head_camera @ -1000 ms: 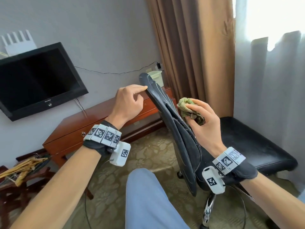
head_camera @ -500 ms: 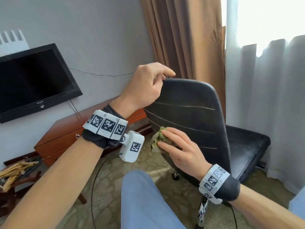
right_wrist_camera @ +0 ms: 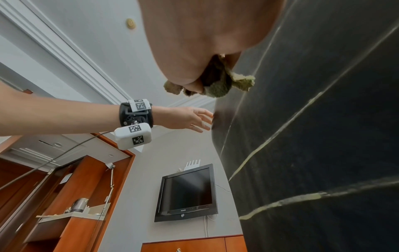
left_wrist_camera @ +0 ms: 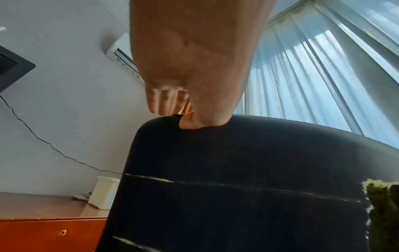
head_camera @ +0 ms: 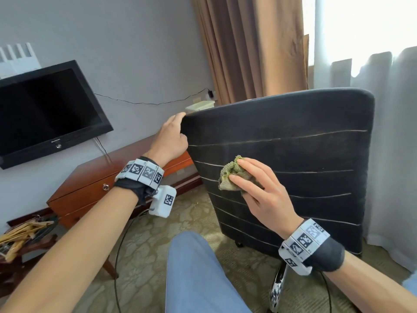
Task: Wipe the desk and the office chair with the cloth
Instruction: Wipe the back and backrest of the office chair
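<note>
The black office chair's backrest [head_camera: 304,143] stands upright in front of me, its rear face with pale seam lines turned towards me. My right hand [head_camera: 248,179] holds a crumpled green cloth [head_camera: 230,175] and presses it against the left middle of that face. In the right wrist view the cloth [right_wrist_camera: 218,87] bulges out between thumb and fingers. My left hand [head_camera: 176,132] grips the backrest's top left corner. In the left wrist view its thumb [left_wrist_camera: 190,122] sits on the near side and its fingers go behind. The reddish wooden desk [head_camera: 90,184] stands against the wall at left.
A wall-mounted TV [head_camera: 45,114] hangs above the desk, and a white box [head_camera: 199,106] sits at the desk's far end. Brown curtains [head_camera: 248,53] and sheer ones [head_camera: 394,132] hang behind the chair. My blue-trousered knee [head_camera: 198,267] is below. A rack of hangers [head_camera: 20,233] stands at left.
The chair has swivelled from side-on until its rear face is towards me. My right hand moved the cloth onto that face. My left hand stayed on the top edge, now at the left corner.
</note>
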Available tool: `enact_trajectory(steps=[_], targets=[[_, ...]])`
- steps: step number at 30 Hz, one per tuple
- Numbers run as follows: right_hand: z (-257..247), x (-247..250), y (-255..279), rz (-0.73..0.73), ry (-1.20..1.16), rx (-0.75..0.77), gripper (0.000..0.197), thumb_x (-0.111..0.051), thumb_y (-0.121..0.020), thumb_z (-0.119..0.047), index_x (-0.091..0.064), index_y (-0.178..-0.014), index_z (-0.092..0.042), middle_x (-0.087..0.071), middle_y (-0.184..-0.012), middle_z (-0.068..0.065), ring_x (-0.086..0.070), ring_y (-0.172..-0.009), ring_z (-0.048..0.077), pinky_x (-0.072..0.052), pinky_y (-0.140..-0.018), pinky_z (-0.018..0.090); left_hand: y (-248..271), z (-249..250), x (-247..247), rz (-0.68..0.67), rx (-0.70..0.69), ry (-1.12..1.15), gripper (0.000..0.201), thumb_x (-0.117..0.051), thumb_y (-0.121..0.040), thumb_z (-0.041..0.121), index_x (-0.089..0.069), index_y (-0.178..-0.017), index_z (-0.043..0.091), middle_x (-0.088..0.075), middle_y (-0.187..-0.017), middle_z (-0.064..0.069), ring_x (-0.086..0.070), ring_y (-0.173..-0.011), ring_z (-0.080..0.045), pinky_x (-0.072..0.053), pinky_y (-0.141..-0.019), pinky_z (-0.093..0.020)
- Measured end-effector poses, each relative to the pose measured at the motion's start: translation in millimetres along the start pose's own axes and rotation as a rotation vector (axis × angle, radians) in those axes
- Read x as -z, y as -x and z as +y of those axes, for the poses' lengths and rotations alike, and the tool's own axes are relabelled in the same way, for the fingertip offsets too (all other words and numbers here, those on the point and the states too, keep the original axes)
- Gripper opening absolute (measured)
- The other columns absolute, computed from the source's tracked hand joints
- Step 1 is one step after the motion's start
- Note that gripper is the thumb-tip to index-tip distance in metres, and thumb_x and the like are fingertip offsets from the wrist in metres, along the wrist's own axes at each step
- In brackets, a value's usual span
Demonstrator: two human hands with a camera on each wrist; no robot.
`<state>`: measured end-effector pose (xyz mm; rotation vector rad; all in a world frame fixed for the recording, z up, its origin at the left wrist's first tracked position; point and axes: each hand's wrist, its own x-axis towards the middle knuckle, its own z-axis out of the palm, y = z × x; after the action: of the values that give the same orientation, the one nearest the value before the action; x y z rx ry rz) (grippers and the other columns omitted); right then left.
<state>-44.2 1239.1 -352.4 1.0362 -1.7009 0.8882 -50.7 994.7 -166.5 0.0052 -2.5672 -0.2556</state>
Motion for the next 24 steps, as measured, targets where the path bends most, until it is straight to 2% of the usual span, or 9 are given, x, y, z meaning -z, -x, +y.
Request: enact_trajectory(steps=[4,6,9,11,16,20,22,24], targets=[[1.0,1.0,-4.3,0.023,-0.006,-0.024,0.032,-0.059,-0.099,-0.011,-0.073,-0.127,-0.011,-0.055,-0.147,0.013,-0.047,-0.141,0.027,-0.053,-0.106,0.035,1.4,-4.4,-4.6,0.058,-0.071,0.018,0.052,-0.053,-0.101,0.002,-0.043,-0.148,0.019,-0.05,-0.147,-0.005,-0.052,-0.132,-0.024,-0.048,-0.098,-0.03],[1.0,2.1,-7.7,0.016,0.001,-0.046,0.033,-0.055,-0.1,-0.014,-0.072,-0.128,-0.012,-0.055,-0.147,0.012,-0.047,-0.141,0.026,-0.052,-0.106,0.035,0.9,-8.2,-4.9,0.1,-0.055,-0.007,0.048,-0.054,-0.1,0.002,-0.046,-0.144,0.017,-0.053,-0.142,-0.007,-0.055,-0.127,-0.025,-0.049,-0.094,-0.029],[-1.5,3.4,-12.6,0.001,0.017,-0.09,0.036,-0.062,-0.096,-0.008,-0.07,-0.13,-0.012,-0.054,-0.147,0.012,-0.047,-0.139,0.028,-0.056,-0.102,0.04,4.2,-16.1,-5.2,0.069,0.027,0.072,0.049,-0.058,-0.096,-0.002,-0.048,-0.142,0.014,-0.055,-0.141,-0.009,-0.053,-0.129,-0.025,-0.043,-0.093,-0.027],[-4.8,5.1,-17.0,-0.013,0.034,-0.079,0.039,-0.066,-0.093,-0.004,-0.07,-0.131,-0.012,-0.054,-0.147,0.011,-0.047,-0.139,0.028,-0.057,-0.1,0.039,7.9,-19.7,-4.7,0.043,0.031,0.124,0.053,-0.058,-0.095,-0.005,-0.049,-0.142,0.015,-0.056,-0.142,-0.008,-0.05,-0.133,-0.023,-0.04,-0.096,-0.026],[-13.5,13.0,-40.4,0.006,0.082,-0.084,0.04,-0.069,-0.093,-0.003,-0.068,-0.132,-0.011,-0.054,-0.147,0.013,-0.047,-0.138,0.029,-0.055,-0.101,0.04,11.3,-20.2,-0.9,0.041,-0.044,0.183,0.051,-0.056,-0.09,-0.012,-0.052,-0.131,0.019,-0.058,-0.134,-0.005,-0.053,-0.124,-0.018,-0.047,-0.095,-0.023],[-18.2,17.3,-64.6,0.005,0.115,-0.088,0.039,-0.069,-0.095,-0.005,-0.067,-0.133,-0.012,-0.053,-0.147,0.011,-0.046,-0.139,0.029,-0.057,-0.1,0.043,17.2,-11.4,1.5,0.041,-0.12,0.25,0.05,-0.05,-0.09,-0.016,-0.053,-0.126,0.019,-0.058,-0.128,-0.003,-0.055,-0.115,-0.014,-0.045,-0.077,-0.006],[-20.8,19.2,-77.7,0.011,0.139,-0.074,0.039,-0.069,-0.094,-0.004,-0.067,-0.132,-0.013,-0.052,-0.148,0.011,-0.044,-0.14,0.029,-0.058,-0.097,0.042,20.4,-7.0,1.2,0.057,-0.176,0.312,0.047,-0.05,-0.091,-0.015,-0.056,-0.123,0.019,-0.061,-0.124,-0.002,-0.06,-0.111,-0.014,-0.048,-0.077,-0.006],[-22.8,21.9,-90.0,0.033,0.172,-0.055,0.038,-0.067,-0.095,-0.003,-0.067,-0.132,-0.013,-0.052,-0.148,0.011,-0.044,-0.14,0.029,-0.06,-0.092,0.042,23.3,-1.4,-0.1,0.09,-0.229,0.371,0.039,-0.055,-0.094,-0.009,-0.061,-0.12,0.02,-0.065,-0.12,0.001,-0.065,-0.107,-0.011,-0.052,-0.082,-0.011]])
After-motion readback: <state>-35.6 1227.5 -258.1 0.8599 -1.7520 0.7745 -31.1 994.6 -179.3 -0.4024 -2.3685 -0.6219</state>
